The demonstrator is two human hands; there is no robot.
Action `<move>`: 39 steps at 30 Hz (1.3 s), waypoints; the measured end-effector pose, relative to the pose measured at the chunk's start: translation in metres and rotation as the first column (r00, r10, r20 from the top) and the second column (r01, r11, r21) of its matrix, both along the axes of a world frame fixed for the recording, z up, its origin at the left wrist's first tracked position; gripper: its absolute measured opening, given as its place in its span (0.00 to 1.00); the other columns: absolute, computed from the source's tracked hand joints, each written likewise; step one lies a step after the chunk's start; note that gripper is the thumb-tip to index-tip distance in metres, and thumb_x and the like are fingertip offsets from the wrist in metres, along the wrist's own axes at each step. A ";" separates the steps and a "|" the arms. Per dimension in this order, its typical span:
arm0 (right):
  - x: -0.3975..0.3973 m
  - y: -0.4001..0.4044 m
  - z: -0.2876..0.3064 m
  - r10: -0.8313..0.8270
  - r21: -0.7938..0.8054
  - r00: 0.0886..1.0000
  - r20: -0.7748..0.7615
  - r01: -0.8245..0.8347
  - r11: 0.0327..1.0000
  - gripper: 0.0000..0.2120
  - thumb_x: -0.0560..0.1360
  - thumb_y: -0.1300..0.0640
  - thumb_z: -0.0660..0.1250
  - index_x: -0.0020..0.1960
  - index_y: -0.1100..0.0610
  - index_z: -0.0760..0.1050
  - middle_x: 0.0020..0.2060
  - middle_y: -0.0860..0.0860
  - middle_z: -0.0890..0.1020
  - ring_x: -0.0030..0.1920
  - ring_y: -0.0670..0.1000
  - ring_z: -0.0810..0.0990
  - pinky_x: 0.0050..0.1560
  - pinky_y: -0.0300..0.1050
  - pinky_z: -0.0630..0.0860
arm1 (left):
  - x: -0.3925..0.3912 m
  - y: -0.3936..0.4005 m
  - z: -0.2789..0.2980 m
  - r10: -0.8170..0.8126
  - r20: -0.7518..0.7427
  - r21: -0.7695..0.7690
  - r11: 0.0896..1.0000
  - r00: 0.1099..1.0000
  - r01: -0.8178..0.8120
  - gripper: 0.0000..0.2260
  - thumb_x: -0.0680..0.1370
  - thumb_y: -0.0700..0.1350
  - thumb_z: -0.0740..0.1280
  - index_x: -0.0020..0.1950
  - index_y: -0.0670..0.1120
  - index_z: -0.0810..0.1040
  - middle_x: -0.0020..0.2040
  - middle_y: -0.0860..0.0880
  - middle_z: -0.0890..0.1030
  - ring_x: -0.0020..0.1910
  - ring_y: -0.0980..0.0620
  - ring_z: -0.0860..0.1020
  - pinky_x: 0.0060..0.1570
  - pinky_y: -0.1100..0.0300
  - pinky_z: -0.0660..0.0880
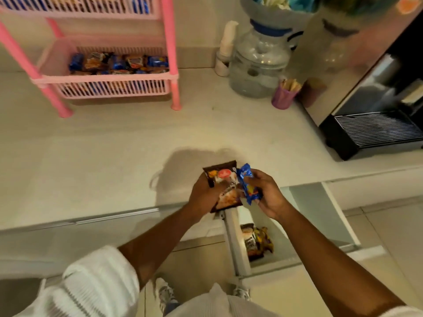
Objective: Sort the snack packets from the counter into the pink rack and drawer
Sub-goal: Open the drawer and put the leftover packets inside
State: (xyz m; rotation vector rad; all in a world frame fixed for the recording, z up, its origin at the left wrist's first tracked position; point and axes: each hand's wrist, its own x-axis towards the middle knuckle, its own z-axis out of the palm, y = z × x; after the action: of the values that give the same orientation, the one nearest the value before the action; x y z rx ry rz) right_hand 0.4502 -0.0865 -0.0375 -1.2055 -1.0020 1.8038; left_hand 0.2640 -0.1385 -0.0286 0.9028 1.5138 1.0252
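Observation:
My left hand (204,196) grips a brown snack packet (225,186) over the counter's front edge. Right beside it, my right hand (266,194) holds a small blue packet (248,186); the two packets touch. Below my hands an open white drawer (235,243) holds a few dark packets (256,242). At the back left of the counter stands the pink rack (170,53), whose lower basket (107,77) carries several blue and orange packets (119,62). Its upper basket (91,8) also holds packets, half out of frame.
A clear water jug (258,65), a white bottle (225,51) and a purple cup of sticks (285,96) stand at the back of the beige counter (103,152). A steel and black coffee machine (375,124) fills the right side. My feet show on the floor below.

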 end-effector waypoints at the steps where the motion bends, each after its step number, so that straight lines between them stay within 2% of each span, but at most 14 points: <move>1: 0.022 -0.002 -0.004 0.003 0.002 1.000 0.010 -0.003 1.000 0.14 0.74 0.65 0.68 0.59 0.67 0.76 0.48 0.62 0.81 0.47 0.60 0.81 0.48 0.53 0.80 | 0.023 -0.003 -0.002 -0.039 -0.010 -0.004 0.999 0.999 0.039 0.17 0.72 0.54 0.75 0.59 0.53 0.80 0.51 0.55 0.86 0.49 0.56 0.84 0.52 0.57 0.80; 4: 0.084 -0.011 -0.021 0.013 -0.040 0.999 0.048 -0.011 0.999 0.19 0.71 0.63 0.70 0.61 0.67 0.76 0.51 0.65 0.82 0.48 0.62 0.82 0.51 0.56 0.79 | 0.079 -0.010 -0.013 -0.089 -0.054 -0.044 0.995 0.995 0.087 0.21 0.70 0.55 0.77 0.61 0.53 0.78 0.52 0.56 0.85 0.49 0.59 0.83 0.52 0.59 0.80; 9: 0.160 -0.020 -0.044 0.067 -0.098 0.951 0.302 -0.038 0.994 0.11 0.74 0.62 0.70 0.55 0.54 0.82 0.46 0.56 0.86 0.43 0.53 0.86 0.40 0.46 0.81 | 0.140 -0.015 -0.034 -0.172 -0.118 -0.081 0.983 0.978 0.163 0.14 0.72 0.51 0.75 0.54 0.62 0.75 0.49 0.63 0.82 0.47 0.71 0.79 0.48 0.70 0.75; 13: 0.190 -0.012 -0.068 0.155 -0.264 0.864 0.478 -0.027 0.964 0.08 0.74 0.59 0.73 0.53 0.58 0.81 0.40 0.56 0.87 0.40 0.54 0.87 0.41 0.47 0.82 | 0.168 -0.012 -0.058 -0.224 0.019 -0.284 0.933 0.974 0.220 0.11 0.77 0.45 0.70 0.58 0.55 0.77 0.55 0.52 0.84 0.53 0.54 0.82 0.59 0.51 0.78; 16: 0.201 -0.005 -0.084 0.250 -0.319 0.799 0.547 -0.077 0.945 0.06 0.75 0.57 0.73 0.49 0.60 0.80 0.38 0.56 0.86 0.38 0.53 0.87 0.44 0.49 0.84 | 0.184 -0.005 -0.076 -0.180 0.132 -0.449 0.866 0.975 0.221 0.13 0.78 0.44 0.69 0.63 0.50 0.76 0.56 0.50 0.82 0.54 0.50 0.81 0.57 0.51 0.77; 19: 0.209 0.005 -0.099 0.344 -0.330 0.682 0.646 -0.157 0.931 0.09 0.76 0.54 0.72 0.48 0.61 0.81 0.43 0.60 0.86 0.44 0.58 0.87 0.52 0.54 0.83 | 0.200 0.003 -0.095 -0.134 0.116 -0.538 0.825 0.984 0.176 0.09 0.78 0.44 0.69 0.58 0.48 0.77 0.54 0.49 0.82 0.45 0.54 0.79 0.41 0.60 0.75; 21: 0.215 0.012 -0.111 0.413 -0.356 0.583 0.700 -0.217 0.909 0.10 0.76 0.52 0.72 0.48 0.60 0.81 0.42 0.58 0.86 0.43 0.56 0.87 0.48 0.50 0.83 | 0.213 0.011 -0.112 -0.180 -0.023 -0.562 0.816 0.983 0.136 0.11 0.78 0.44 0.70 0.59 0.45 0.78 0.49 0.50 0.82 0.40 0.56 0.79 0.35 0.63 0.75; 24: 0.219 0.016 -0.127 0.470 -0.384 0.410 0.782 -0.278 0.881 0.12 0.75 0.55 0.72 0.54 0.60 0.79 0.42 0.55 0.83 0.38 0.49 0.81 0.35 0.38 0.75 | 0.232 0.018 -0.136 -0.240 -0.171 -0.610 0.787 0.956 0.088 0.12 0.77 0.43 0.69 0.60 0.42 0.77 0.51 0.46 0.83 0.46 0.49 0.83 0.45 0.53 0.83; 27: 0.224 0.017 -0.146 0.533 -0.447 0.286 0.797 -0.314 0.838 0.18 0.75 0.57 0.72 0.62 0.59 0.73 0.50 0.56 0.79 0.46 0.53 0.80 0.46 0.46 0.81 | 0.252 0.024 -0.155 -0.318 -0.247 -0.624 0.775 0.915 0.101 0.22 0.78 0.41 0.66 0.71 0.40 0.65 0.61 0.41 0.78 0.58 0.44 0.79 0.50 0.53 0.78; 30: 0.229 0.018 -0.164 0.557 -0.486 0.246 0.793 -0.297 0.822 0.22 0.75 0.57 0.72 0.65 0.61 0.70 0.56 0.58 0.80 0.54 0.56 0.80 0.56 0.51 0.80 | 0.264 0.027 -0.170 -0.299 -0.279 -0.639 0.767 0.913 0.056 0.24 0.79 0.39 0.64 0.72 0.40 0.61 0.65 0.39 0.74 0.60 0.44 0.75 0.58 0.49 0.76; 32: 0.231 0.020 -0.174 0.554 -0.493 0.265 0.789 -0.262 0.829 0.22 0.75 0.58 0.73 0.65 0.61 0.70 0.52 0.57 0.80 0.51 0.55 0.80 0.50 0.48 0.80 | 0.269 0.028 -0.181 -0.305 -0.298 -0.646 0.762 0.905 0.044 0.23 0.77 0.40 0.65 0.71 0.40 0.62 0.65 0.38 0.72 0.61 0.40 0.74 0.62 0.48 0.73; 35: 0.232 0.027 -0.183 0.546 -0.495 0.281 0.789 -0.236 0.836 0.18 0.74 0.60 0.73 0.61 0.62 0.73 0.42 0.53 0.78 0.44 0.53 0.80 0.37 0.41 0.75 | 0.273 0.029 -0.192 -0.324 -0.274 -0.626 0.775 0.906 0.088 0.24 0.77 0.38 0.65 0.71 0.40 0.62 0.62 0.36 0.75 0.60 0.37 0.76 0.58 0.50 0.73; 37: 0.233 0.032 -0.189 0.537 -0.490 0.290 0.792 -0.224 0.843 0.17 0.73 0.60 0.74 0.59 0.64 0.75 0.45 0.56 0.81 0.46 0.55 0.82 0.39 0.43 0.77 | 0.276 0.031 -0.195 -0.372 -0.281 -0.604 0.785 0.885 0.139 0.24 0.76 0.37 0.66 0.71 0.39 0.62 0.60 0.37 0.77 0.57 0.38 0.78 0.55 0.51 0.75; 39: 0.233 0.034 -0.195 0.526 -0.474 0.301 0.796 -0.231 0.850 0.18 0.73 0.59 0.74 0.60 0.65 0.75 0.50 0.59 0.83 0.50 0.58 0.83 0.47 0.48 0.80 | 0.278 0.032 -0.196 -0.442 -0.321 -0.580 0.791 0.838 0.194 0.28 0.73 0.39 0.71 0.70 0.41 0.63 0.60 0.37 0.76 0.58 0.39 0.77 0.56 0.51 0.75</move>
State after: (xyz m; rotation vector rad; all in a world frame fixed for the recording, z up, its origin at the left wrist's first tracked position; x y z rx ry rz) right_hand 0.6828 -0.0529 -0.2321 -2.4733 -1.8274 1.5484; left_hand 0.5423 -0.1062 -0.2245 0.9843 1.8048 0.1076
